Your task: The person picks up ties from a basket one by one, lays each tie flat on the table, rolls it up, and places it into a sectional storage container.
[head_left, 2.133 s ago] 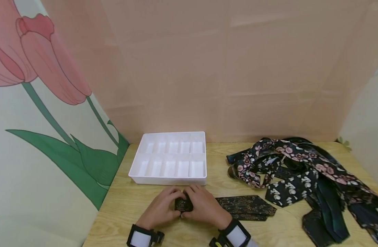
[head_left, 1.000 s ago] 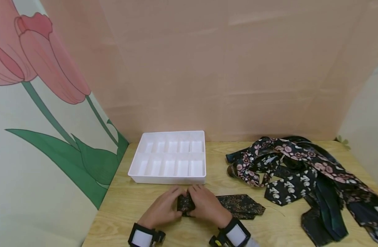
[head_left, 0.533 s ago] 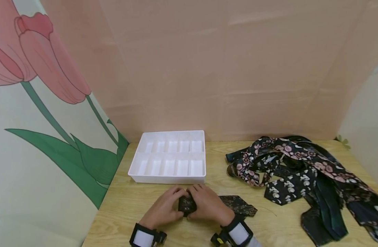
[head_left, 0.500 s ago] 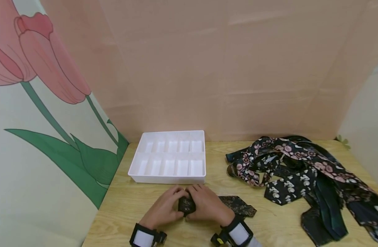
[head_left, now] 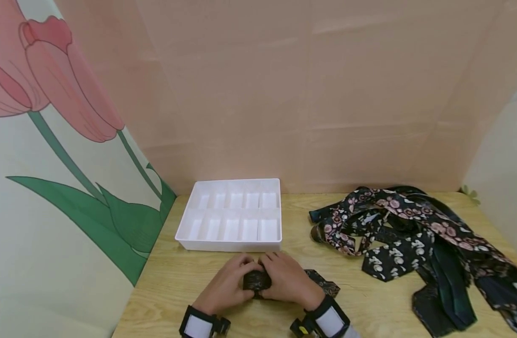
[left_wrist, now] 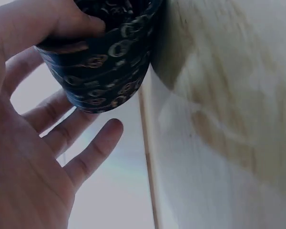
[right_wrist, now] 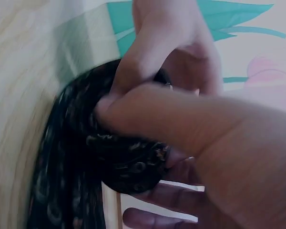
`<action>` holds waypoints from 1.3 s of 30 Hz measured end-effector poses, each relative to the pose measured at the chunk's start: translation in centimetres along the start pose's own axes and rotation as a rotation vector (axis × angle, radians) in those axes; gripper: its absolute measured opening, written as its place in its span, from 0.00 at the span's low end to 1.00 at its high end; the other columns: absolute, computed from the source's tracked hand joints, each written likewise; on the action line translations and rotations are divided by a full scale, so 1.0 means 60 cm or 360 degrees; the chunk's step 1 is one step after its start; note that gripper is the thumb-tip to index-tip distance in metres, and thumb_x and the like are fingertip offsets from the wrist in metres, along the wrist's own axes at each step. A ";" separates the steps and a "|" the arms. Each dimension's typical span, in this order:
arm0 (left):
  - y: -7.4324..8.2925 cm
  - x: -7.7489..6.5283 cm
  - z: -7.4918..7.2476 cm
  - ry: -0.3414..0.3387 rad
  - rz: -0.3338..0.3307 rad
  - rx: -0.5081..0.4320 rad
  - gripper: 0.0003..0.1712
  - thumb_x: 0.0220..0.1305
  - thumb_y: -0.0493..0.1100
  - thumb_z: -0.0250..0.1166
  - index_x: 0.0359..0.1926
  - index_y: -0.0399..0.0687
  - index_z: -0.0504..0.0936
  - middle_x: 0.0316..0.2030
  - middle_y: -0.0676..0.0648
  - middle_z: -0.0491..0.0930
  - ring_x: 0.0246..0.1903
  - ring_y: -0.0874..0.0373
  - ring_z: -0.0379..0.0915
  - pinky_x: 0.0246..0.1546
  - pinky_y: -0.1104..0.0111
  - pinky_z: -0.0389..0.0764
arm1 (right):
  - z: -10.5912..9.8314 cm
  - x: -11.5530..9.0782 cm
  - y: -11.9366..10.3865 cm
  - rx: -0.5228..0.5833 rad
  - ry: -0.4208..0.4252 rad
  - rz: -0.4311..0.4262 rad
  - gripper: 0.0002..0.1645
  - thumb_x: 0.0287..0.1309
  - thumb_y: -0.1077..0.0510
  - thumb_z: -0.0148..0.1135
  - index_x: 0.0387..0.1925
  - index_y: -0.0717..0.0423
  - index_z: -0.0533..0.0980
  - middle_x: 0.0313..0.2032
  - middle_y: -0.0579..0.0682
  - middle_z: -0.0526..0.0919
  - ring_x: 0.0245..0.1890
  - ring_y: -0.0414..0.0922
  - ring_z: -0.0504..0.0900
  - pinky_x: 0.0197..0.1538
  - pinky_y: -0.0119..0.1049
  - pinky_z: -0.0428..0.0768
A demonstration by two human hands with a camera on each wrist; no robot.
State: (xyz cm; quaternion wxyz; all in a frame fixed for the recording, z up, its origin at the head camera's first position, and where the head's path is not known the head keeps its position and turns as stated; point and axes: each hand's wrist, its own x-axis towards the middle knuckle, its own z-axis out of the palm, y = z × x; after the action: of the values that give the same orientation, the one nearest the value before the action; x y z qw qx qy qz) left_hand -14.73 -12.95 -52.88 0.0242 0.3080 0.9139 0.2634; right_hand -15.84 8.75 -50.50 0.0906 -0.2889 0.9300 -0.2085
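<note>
A black necktie with a small tan pattern is partly wound into a roll [head_left: 257, 280] in front of the tray. Its flat tail [head_left: 326, 284] runs out to the right, past my right hand [head_left: 289, 281]. That hand pinches the roll from the right, its thumb pressed at the top coils in the right wrist view. From the left, my left hand [head_left: 229, 285] holds the same roll. In the left wrist view the thumb lies over the coil's rim [left_wrist: 97, 71], and the fingers curve below it, the nearest one apart from the cloth.
A white divided tray [head_left: 233, 246] stands just behind my hands. To the right lies a tangled heap of dark neckties [head_left: 397, 256], some floral, spilling toward the table's front right. A brown covered wall [head_left: 300, 117] rises behind the wooden table [head_left: 157, 300].
The necktie's flat tail has drawn leftward and grown shorter, while the roll between my hands has become thicker. Both hands have shifted slightly to the right. The tray and the heap stay put.
</note>
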 end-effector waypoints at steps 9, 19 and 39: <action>-0.001 0.002 0.000 -0.0007 0.0028 -0.0043 0.32 0.54 0.44 0.82 0.60 0.65 0.81 0.58 0.59 0.76 0.56 0.65 0.75 0.60 0.64 0.82 | -0.003 -0.003 0.002 -0.0030 0.0011 -0.0019 0.35 0.44 0.43 0.87 0.50 0.49 0.77 0.48 0.47 0.82 0.49 0.46 0.77 0.55 0.46 0.80; 0.001 0.004 0.010 -0.0014 0.0012 -0.0069 0.39 0.53 0.43 0.82 0.66 0.63 0.76 0.62 0.58 0.77 0.62 0.62 0.76 0.65 0.60 0.81 | 0.001 -0.007 0.012 -0.0023 0.0013 -0.0001 0.40 0.38 0.46 0.90 0.50 0.53 0.77 0.46 0.48 0.80 0.47 0.46 0.77 0.55 0.46 0.82; 0.009 0.008 0.003 -0.0062 0.0054 -0.0077 0.35 0.55 0.42 0.82 0.62 0.68 0.80 0.59 0.58 0.75 0.56 0.64 0.74 0.57 0.65 0.82 | -0.011 -0.029 0.038 0.0014 -0.0145 0.0124 0.52 0.30 0.51 0.94 0.59 0.52 0.73 0.53 0.51 0.77 0.48 0.51 0.78 0.52 0.50 0.83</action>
State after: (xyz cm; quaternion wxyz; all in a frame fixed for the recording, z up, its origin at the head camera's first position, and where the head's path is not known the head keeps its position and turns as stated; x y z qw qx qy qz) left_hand -14.79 -12.21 -52.71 0.0449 0.3279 0.9012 0.2799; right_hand -15.79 11.67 -50.81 0.1422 -0.2614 0.9345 -0.1955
